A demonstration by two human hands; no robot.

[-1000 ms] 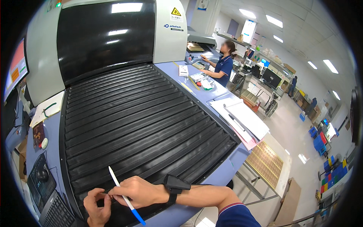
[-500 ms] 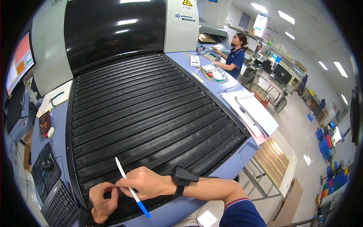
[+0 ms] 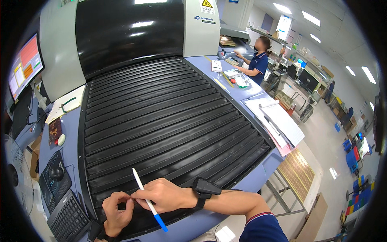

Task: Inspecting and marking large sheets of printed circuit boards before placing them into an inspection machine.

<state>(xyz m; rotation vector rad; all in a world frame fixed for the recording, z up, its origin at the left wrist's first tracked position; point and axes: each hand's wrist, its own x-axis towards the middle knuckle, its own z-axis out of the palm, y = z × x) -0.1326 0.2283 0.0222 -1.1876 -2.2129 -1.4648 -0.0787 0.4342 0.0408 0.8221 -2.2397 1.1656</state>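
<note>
At the far left, a monitor (image 3: 27,66) is seen above a partly cut-off fan (image 3: 15,177). On the blue table (image 3: 71,141), a mouse (image 3: 57,172) is set on a dark pad, with a black keyboard (image 3: 69,218) placed just below it. Farther back, a green-handled tool (image 3: 67,106) is laid on pale sheets, near a dark brown packet (image 3: 55,130).

The left hand (image 3: 116,215) is held over the near edge of a black pleated cover (image 3: 169,121). Its fingers are curled, with thumb and forefinger brought to the right hand's fingertips; whether anything small is pinched there cannot be told. By the closed fingers of the right hand (image 3: 164,196), a white pen (image 3: 151,206) with a blue end is held slantwise across the hand, its blue end pointed toward the person. A black device (image 3: 206,188) is strapped to the right wrist.

On the right, a clipboard-like stack of papers (image 3: 288,129) is rested beside the cover. Beyond it, a co-worker (image 3: 259,63) in navy is seen, and a gold panel (image 3: 297,173) is supported lower down.
</note>
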